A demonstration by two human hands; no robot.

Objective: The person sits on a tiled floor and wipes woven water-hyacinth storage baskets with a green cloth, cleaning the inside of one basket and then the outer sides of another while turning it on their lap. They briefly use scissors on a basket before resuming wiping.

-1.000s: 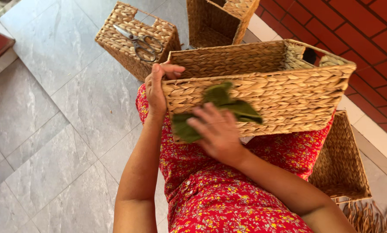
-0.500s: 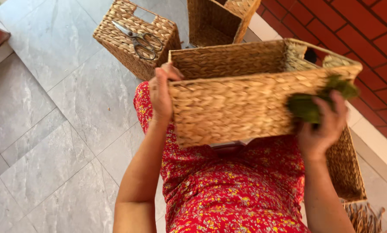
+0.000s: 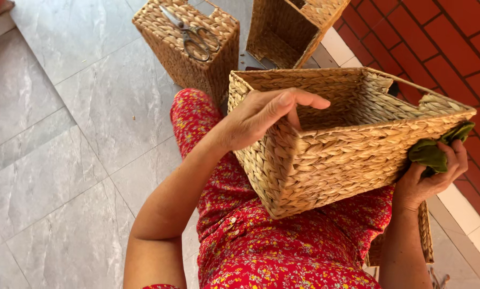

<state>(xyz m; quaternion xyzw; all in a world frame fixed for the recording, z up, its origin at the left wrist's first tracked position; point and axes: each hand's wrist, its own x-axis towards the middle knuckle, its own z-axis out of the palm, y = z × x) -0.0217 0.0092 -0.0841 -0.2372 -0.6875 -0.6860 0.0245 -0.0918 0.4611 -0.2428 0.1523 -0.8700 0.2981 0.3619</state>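
A rectangular woven straw basket (image 3: 347, 144) rests tilted on the person's lap, over a red flowered dress (image 3: 283, 241). The left hand (image 3: 261, 115) grips the basket's near corner, its fingers (image 3: 299, 100) pressed together and hooked over the rim, thumb on the outer wall. The right hand (image 3: 430, 176) sits at the basket's far right corner, fingers curled around a crumpled dark green cloth (image 3: 435, 150) that touches the weave. Beyond the knees, on the grey tiled floor (image 3: 79, 134), stands a second woven basket turned bottom-up (image 3: 189, 51) with metal scissors (image 3: 194, 35) lying on top. Just beside it lies a third woven basket tipped on its side (image 3: 291, 27), next to red brick paving (image 3: 443, 48).
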